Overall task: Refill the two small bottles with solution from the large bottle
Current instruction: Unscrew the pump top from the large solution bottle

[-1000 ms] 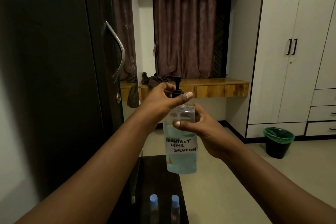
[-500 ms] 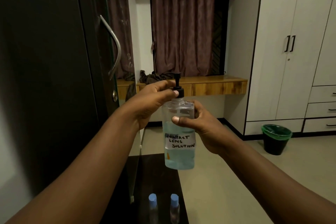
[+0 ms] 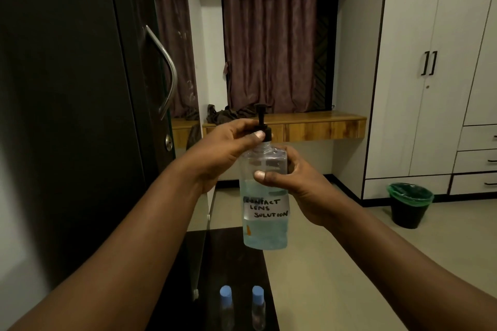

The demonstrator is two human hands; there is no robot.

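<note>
My right hand (image 3: 301, 183) wraps the shoulder of the large contact lens solution bottle (image 3: 265, 201), holding it upright in the air. My left hand (image 3: 228, 145) pinches its black pump collar (image 3: 265, 133). Below, 2 small blue-capped bottles (image 3: 242, 306) stand side by side on the dark table (image 3: 234, 250).

Large bottle upright mid-frame, two small bottles at the bottom edge.

The large bottle (image 3: 265, 204) is clear, roughly half full of pale blue liquid, with a black pump top and a white label handwritten "CONTACT LENS SOLUTION". The two small bottles (image 3: 242, 309) stand upright side by side at lower centre on the dark surface (image 3: 236, 255), clear-bodied with light blue caps on; their fill level is hard to tell.
</note>
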